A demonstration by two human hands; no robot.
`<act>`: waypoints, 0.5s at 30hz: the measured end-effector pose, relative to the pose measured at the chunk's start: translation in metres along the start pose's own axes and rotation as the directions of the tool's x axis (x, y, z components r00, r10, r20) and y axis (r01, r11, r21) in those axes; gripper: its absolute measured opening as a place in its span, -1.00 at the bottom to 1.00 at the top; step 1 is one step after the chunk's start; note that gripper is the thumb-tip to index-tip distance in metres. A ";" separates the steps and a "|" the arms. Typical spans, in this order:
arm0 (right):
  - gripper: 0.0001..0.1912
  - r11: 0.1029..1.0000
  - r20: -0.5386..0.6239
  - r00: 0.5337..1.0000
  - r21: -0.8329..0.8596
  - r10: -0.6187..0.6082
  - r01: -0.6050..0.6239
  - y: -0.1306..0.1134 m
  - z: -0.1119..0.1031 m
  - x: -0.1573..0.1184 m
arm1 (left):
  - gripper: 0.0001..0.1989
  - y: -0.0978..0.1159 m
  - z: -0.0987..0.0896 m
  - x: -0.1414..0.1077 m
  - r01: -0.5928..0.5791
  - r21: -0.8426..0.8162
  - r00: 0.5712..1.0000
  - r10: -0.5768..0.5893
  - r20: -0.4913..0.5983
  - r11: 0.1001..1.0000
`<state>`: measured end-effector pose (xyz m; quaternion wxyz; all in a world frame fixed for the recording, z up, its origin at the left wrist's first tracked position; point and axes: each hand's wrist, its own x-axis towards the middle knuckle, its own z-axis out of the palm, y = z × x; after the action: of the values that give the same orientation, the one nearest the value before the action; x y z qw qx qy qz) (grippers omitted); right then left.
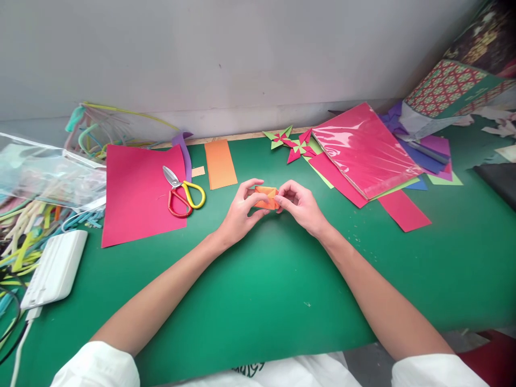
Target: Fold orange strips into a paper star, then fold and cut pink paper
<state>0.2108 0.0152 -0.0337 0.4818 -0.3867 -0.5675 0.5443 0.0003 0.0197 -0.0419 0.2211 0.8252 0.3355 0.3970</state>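
A small piece of folded orange paper (266, 196) is held between my two hands, above the middle of the green table. My left hand (243, 207) pinches its left end, with thumb and fingers closed on it. The right end is gripped between the thumb and fingertips of my right hand (300, 204). Creases and a raised flap show on the paper, and my fingers hide both its ends. Left of my hands lies a flat orange paper strip (220, 164). Two folded red and green paper stars (297, 146) rest beyond my right hand.
Scissors (180, 196) lie on a red sheet (137, 199) at left. A white power strip (56, 266) and coloured pipe cleaners (24, 236) are farther left. At right, a plastic-wrapped red paper pack (366, 150) covers other sheets. A grey wall (226, 59) bounds the back of the table (258, 301).
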 end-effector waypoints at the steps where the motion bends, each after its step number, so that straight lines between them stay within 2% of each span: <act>1: -0.63 1.000 0.011 1.000 0.000 0.004 -0.004 0.000 0.001 0.000 | -0.81 -0.001 -0.001 0.000 0.000 0.007 1.000 0.000 0.015 1.000; 6: -0.70 1.000 0.032 0.999 0.002 0.012 -0.012 0.000 0.000 -0.001 | -0.77 -0.006 -0.003 -0.002 -0.013 0.070 0.997 0.008 0.078 0.997; 11: -0.68 0.998 0.022 0.999 0.058 0.030 -0.031 -0.002 -0.002 -0.001 | -0.83 -0.009 -0.002 -0.004 -0.005 0.034 0.997 0.002 0.080 0.999; 15: -0.63 0.993 0.001 0.999 0.114 0.042 -0.042 -0.003 0.000 -0.001 | -0.70 -0.009 -0.002 -0.004 -0.028 0.068 0.997 0.023 0.071 0.997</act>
<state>0.2111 0.0140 -0.0310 0.4920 -0.3709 -0.5268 0.5855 -0.0061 0.0231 -0.0481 0.1992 0.8500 0.3304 0.3587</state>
